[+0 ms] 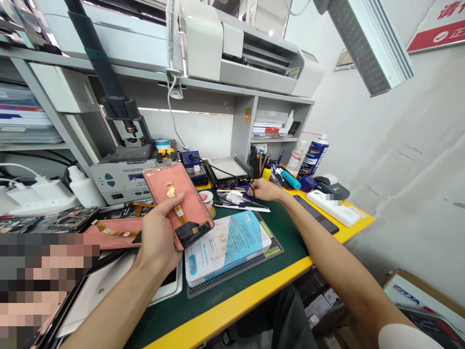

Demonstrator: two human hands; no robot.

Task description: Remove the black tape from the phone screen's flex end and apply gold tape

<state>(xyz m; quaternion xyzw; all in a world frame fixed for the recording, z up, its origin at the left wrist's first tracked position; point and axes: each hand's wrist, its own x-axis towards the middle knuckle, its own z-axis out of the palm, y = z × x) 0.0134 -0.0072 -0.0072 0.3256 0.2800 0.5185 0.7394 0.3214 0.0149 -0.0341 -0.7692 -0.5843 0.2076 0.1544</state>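
The phone screen panel [178, 203] is held above the worktop [225, 295], with its pink-orange back facing up. Its long axis runs from the far end, at upper left, down to the near end, at lower right. An orange ribbon cable [175, 206] lies along the back, and a black bracket [189, 233] sits at the near end.

The left hand [158, 237] is the nearer hand and grips the panel's lower edge, with the fingers closed behind it and the thumb across the back. The right hand [265, 189] is well apart, to the right of the panel, beyond the packet. Its fingers are loosely curled beside a thin black wire [252, 190]; whether they have hold of it cannot be determined.

Tweezers and a white-handled blade [241, 208] lie just below the right hand on the green mat [286, 228]. A blue-and-white packet [227, 247] rests on a gray perforated pad [236, 266]. A second pink panel [112, 232] lies to the left. A soldering station [119, 177] and a spray can [314, 155] stand farther back.
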